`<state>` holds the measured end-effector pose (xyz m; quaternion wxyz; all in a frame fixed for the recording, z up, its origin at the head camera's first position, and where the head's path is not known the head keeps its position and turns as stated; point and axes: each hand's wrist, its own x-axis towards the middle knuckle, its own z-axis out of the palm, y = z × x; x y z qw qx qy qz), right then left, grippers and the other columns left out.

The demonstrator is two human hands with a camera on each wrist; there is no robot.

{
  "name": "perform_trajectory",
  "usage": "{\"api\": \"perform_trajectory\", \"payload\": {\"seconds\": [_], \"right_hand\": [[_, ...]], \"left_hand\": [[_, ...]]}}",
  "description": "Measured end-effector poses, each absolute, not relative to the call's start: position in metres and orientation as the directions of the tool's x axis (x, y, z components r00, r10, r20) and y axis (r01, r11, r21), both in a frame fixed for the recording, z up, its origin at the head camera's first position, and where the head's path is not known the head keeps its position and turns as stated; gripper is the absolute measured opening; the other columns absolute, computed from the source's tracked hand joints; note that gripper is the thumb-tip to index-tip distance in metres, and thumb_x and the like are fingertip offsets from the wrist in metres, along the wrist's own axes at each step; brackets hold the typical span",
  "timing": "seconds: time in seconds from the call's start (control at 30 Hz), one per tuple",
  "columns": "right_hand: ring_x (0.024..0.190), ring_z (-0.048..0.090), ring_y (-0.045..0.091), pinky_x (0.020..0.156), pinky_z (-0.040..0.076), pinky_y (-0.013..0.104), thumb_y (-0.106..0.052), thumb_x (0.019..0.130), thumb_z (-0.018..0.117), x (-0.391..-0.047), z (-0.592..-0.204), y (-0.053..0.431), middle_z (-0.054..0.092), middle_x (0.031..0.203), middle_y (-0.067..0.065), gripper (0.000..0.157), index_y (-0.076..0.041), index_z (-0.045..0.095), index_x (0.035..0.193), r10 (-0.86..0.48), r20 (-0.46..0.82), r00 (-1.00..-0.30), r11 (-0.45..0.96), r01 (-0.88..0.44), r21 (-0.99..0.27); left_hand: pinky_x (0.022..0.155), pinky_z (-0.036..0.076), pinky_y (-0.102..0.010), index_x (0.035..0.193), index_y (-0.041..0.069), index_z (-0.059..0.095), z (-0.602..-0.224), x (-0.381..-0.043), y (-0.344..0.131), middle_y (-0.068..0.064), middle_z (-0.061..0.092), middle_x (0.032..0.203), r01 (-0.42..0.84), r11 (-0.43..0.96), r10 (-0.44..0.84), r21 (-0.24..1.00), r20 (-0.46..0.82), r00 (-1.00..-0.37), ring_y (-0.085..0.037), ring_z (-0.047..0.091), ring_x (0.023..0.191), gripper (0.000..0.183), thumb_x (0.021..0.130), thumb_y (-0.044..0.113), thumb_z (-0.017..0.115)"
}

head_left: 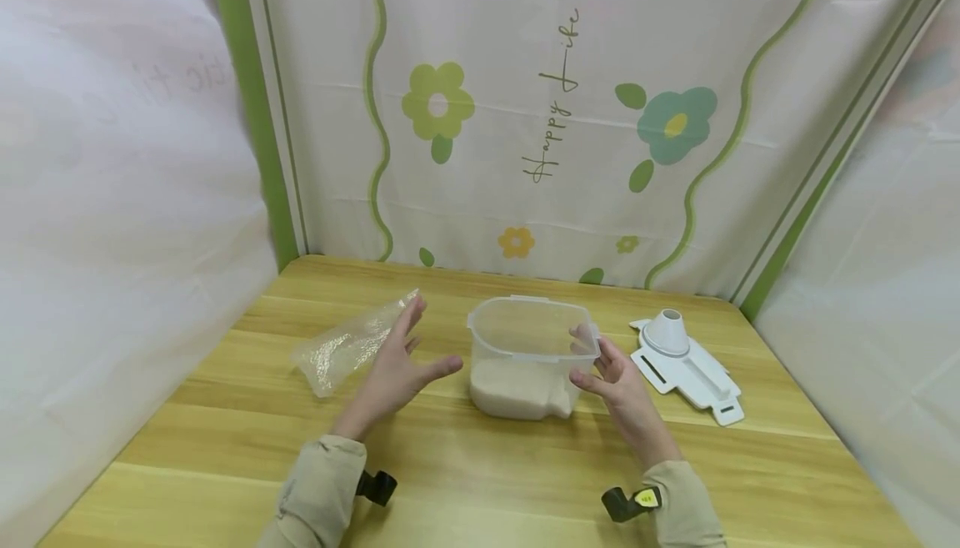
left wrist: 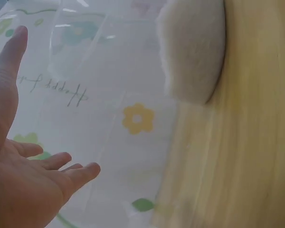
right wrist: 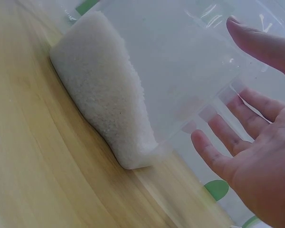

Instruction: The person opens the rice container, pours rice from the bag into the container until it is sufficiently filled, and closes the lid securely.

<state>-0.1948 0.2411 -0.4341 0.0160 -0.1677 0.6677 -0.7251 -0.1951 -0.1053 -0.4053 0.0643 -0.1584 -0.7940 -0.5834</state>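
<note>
A clear plastic container (head_left: 534, 333) stands upright on the table, its top uncovered. White rice (right wrist: 97, 80) fills its lower part, the surface sloping. To its left, my left hand (head_left: 396, 373) is held in the air with fingers spread and thumb out, holding nothing; the left wrist view shows the palm apart from the container. Close at the container's right side is my right hand (head_left: 618, 385), fingers extended along the wall and thumb in front. Its fingertips (right wrist: 199, 137) overlap the clear wall in the right wrist view.
A crumpled clear plastic bag (head_left: 345, 352) lies behind my left hand. On the right rests a white plastic lid-like part (head_left: 690, 369) with a cone-shaped spout. A printed curtain (head_left: 480, 156) borders the wooden table (head_left: 480, 490) at the back and sides.
</note>
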Motion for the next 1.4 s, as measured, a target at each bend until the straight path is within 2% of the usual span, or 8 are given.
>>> {"api": "perform_trajectory", "payload": {"seconds": [0.3, 0.6, 0.8, 0.93, 1.17, 1.27, 1.4], "right_hand": [[0.142, 0.019, 0.039, 0.113, 0.016, 0.056, 0.002, 0.093, 0.064, -0.195, -0.435, 0.242, 0.031, 0.156, 0.015, 0.07, -0.004, 0.029, 0.153, -0.241, 0.216, -0.946, -0.103, -0.197, -0.975], [0.142, 0.022, 0.034, 0.114, 0.015, 0.057, 0.001, 0.092, 0.065, -0.196, -0.436, 0.243, 0.031, 0.156, 0.016, 0.07, -0.004, 0.029, 0.153, -0.242, 0.222, -0.945, -0.108, -0.201, -0.974], [0.143, 0.023, 0.034, 0.112, 0.028, 0.041, 0.001, 0.092, 0.065, -0.196, -0.434, 0.245, 0.032, 0.155, 0.016, 0.07, -0.005, 0.031, 0.153, -0.247, 0.211, -0.946, -0.073, -0.199, -0.977], [0.141, 0.027, 0.033, 0.106, 0.037, 0.029, 0.001, 0.092, 0.066, -0.195, -0.432, 0.248, 0.033, 0.154, 0.016, 0.069, -0.003, 0.032, 0.152, -0.257, 0.211, -0.943, -0.045, -0.206, -0.978], [0.138, 0.031, 0.038, 0.1, 0.046, 0.03, 0.0, 0.091, 0.068, -0.198, -0.427, 0.253, 0.037, 0.152, 0.018, 0.069, -0.002, 0.035, 0.151, -0.297, 0.232, -0.926, 0.004, -0.244, -0.97], [0.137, 0.033, 0.038, 0.1, 0.046, 0.031, 0.0, 0.089, 0.071, -0.198, -0.424, 0.253, 0.038, 0.152, 0.017, 0.07, -0.003, 0.037, 0.15, -0.305, 0.231, -0.924, 0.01, -0.246, -0.969], [0.134, 0.039, 0.035, 0.098, 0.048, 0.034, 0.001, 0.087, 0.073, -0.197, -0.422, 0.255, 0.037, 0.152, 0.017, 0.074, -0.002, 0.036, 0.15, -0.316, 0.218, -0.924, 0.013, -0.233, -0.972]], "left_hand": [[0.112, 0.031, -0.042, 0.158, 0.021, 0.015, -0.421, -0.2, -0.079, 0.004, 0.027, 0.157, 0.349, 0.167, 0.279, 0.922, 0.295, -0.914, -0.016, 0.024, 0.143, 0.107, 0.078, 0.038, 0.084], [0.108, 0.038, -0.042, 0.156, 0.013, 0.025, -0.432, -0.198, -0.065, -0.005, 0.036, 0.153, 0.327, 0.048, 0.307, 0.944, 0.297, -0.904, -0.02, 0.036, 0.138, 0.091, 0.085, 0.028, 0.079], [0.106, 0.04, -0.042, 0.152, 0.006, 0.035, -0.438, -0.199, -0.055, -0.011, 0.044, 0.147, 0.309, 0.026, 0.268, 0.951, 0.291, -0.918, -0.023, 0.042, 0.132, 0.084, 0.085, 0.029, 0.079], [0.106, 0.041, -0.04, 0.151, 0.006, 0.038, -0.441, -0.198, -0.052, -0.01, 0.045, 0.146, 0.294, 0.024, 0.238, 0.956, 0.28, -0.93, -0.022, 0.044, 0.132, 0.081, 0.085, 0.03, 0.079], [0.104, 0.043, -0.041, 0.15, 0.005, 0.039, -0.44, -0.197, -0.05, -0.009, 0.046, 0.145, 0.304, 0.031, 0.203, 0.952, 0.292, -0.935, -0.024, 0.045, 0.131, 0.081, 0.084, 0.031, 0.079], [0.105, 0.042, -0.042, 0.15, 0.004, 0.038, -0.438, -0.196, -0.051, -0.012, 0.046, 0.146, 0.31, 0.033, 0.208, 0.95, 0.296, -0.932, -0.025, 0.045, 0.131, 0.08, 0.086, 0.03, 0.078], [0.105, 0.042, -0.04, 0.15, 0.006, 0.038, -0.438, -0.195, -0.053, -0.008, 0.047, 0.145, 0.296, 0.047, 0.212, 0.954, 0.28, -0.936, -0.022, 0.045, 0.13, 0.079, 0.086, 0.031, 0.077]]}}
